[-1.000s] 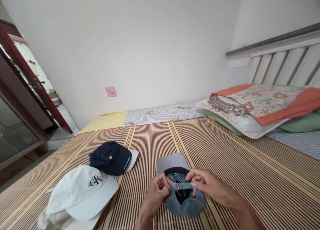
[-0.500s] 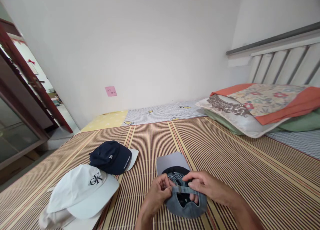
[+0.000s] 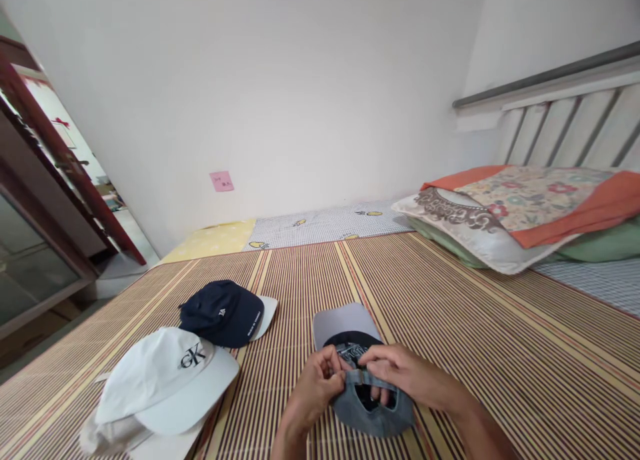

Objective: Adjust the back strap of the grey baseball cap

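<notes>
A grey-blue baseball cap (image 3: 373, 417) lies on the striped mat with its brim pointing away from me and its back opening toward me. My left hand (image 3: 320, 379) pinches the left end of the cap's back strap (image 3: 367, 379), beside the buckle. From the right, my right hand (image 3: 400, 373) grips the strap, thumb and forefinger above it and other fingertips showing through the back opening. The strap's right part is partly covered by that hand.
Left of my hands lie a white CK cap (image 3: 165, 380), a beige cap (image 3: 107, 439) partly under it, and a navy cap (image 3: 220, 313) with a pale brim. Pillows (image 3: 530, 210) are stacked at the right on the bamboo mat (image 3: 480, 327). A wall (image 3: 325, 100) stands behind.
My right hand has slid slightly left along the strap, closer to the buckle. My left hand keeps its pinch, and the other caps stay where they were.
</notes>
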Tool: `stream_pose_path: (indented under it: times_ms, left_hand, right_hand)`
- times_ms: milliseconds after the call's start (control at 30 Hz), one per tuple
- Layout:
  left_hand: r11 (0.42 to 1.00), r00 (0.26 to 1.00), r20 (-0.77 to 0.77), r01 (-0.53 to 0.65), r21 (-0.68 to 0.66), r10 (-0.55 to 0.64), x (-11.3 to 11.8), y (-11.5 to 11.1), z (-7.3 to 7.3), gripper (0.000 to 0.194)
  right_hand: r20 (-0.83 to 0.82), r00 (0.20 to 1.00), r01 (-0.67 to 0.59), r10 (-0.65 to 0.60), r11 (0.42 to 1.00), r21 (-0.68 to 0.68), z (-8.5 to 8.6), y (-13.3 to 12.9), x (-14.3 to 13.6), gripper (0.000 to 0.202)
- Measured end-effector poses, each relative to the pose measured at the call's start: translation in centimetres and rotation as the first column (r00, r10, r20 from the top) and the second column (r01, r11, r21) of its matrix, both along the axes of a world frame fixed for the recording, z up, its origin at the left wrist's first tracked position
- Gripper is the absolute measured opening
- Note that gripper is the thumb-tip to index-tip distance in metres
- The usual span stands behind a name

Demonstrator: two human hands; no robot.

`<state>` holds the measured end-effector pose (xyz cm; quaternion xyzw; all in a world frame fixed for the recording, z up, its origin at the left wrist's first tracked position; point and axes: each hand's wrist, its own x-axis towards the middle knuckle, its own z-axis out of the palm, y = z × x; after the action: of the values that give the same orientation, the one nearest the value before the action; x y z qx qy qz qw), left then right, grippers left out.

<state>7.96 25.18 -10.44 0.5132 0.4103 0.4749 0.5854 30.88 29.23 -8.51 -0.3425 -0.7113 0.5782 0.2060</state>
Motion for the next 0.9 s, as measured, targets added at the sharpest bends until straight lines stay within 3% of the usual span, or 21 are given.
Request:
stream_pose_path:
  times_ms: [167, 367, 600, 800, 900]
  left_hand:
    - [1.0, 1.0, -0.003, -0.007, 0.001, 0.007, 0.1, 0.0, -0.1, 0.026]
    - [1.0, 1.0, -0.022, -0.002, 0.0, 0.002, 0.1, 0.1, -0.3, 0.025]
    - [1.0, 1.0, -0.007, 0.008, 0.009, -0.008, 0.1, 0.0, -0.2, 0.026]
    - [1.0, 1.0, -0.016, 0.002, 0.009, -0.002, 0.1, 0.1, -0.3, 0.024]
    - [1.0, 1.0, -0.011, 0.014, 0.0, -0.014, 0.1, 0.2, -0.3, 0.025]
  right_hand:
    - [-0.066, 0.998, -0.024, 0.022, 0.999, -0.04, 0.1, -0.1, -0.4, 0.053]
    - [-0.121, 0.991, -0.079, 0.056, 0.977, -0.196, -0.4, 0.0, -0.2, 0.06]
    - [-0.114, 0.985, 0.131, -0.13, 0.991, 0.0, -0.1, 0.8, 1.1, 0.058]
    - [-0.057, 0.992, 0.116, -0.113, 0.992, 0.051, 0.1, 0.9, 2.5, 0.054]
    - [-0.054, 0.99, 0.135, -0.132, 0.989, 0.058, 0.6, 0.7, 2.2, 0.042]
